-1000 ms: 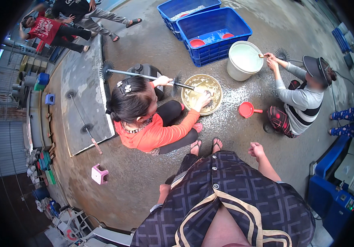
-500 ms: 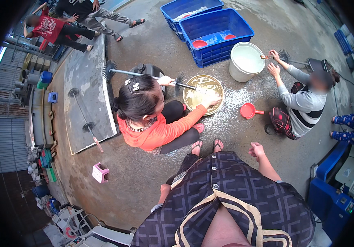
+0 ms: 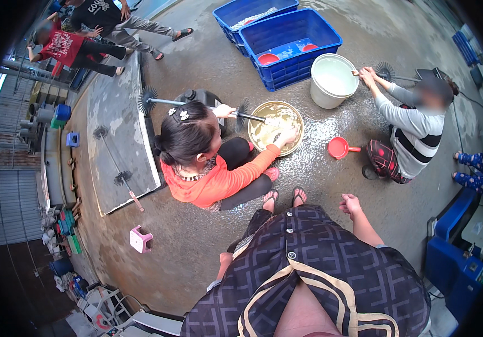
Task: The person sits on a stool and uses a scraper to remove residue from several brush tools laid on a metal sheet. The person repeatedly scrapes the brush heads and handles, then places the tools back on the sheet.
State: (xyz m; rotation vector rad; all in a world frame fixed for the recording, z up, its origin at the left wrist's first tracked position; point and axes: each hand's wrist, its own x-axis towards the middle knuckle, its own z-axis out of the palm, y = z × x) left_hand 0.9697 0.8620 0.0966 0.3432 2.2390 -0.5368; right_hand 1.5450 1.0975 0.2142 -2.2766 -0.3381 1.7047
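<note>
My right hand (image 3: 351, 204) hangs over the wet floor with its fingers curled in, and nothing shows in it. Low by my left side, my left hand (image 3: 226, 259) is half hidden by my dark patterned shirt (image 3: 331, 253); its fingers cannot be made out. Nearest to my right hand lies a red dipper (image 3: 338, 147) on the floor. In front of me a person in an orange top (image 3: 219, 182) squats, one hand on a long-handled round brush (image 3: 244, 115) and the other in a round basin (image 3: 300, 119) of cloudy liquid.
A white bucket (image 3: 326, 98) stands before another squatting person (image 3: 415, 132), whose hands are at its rim. Blue crates (image 3: 292, 70) sit behind. At left are a pink stool (image 3: 140, 240), a brush (image 3: 122, 178) on a dark board (image 3: 104, 101), and people beyond. A blue machine (image 3: 452, 275) stands at right.
The person at right has brought both hands together at the white bucket's rim. The person in orange has shifted a hand within the basin. My hands have hardly moved.
</note>
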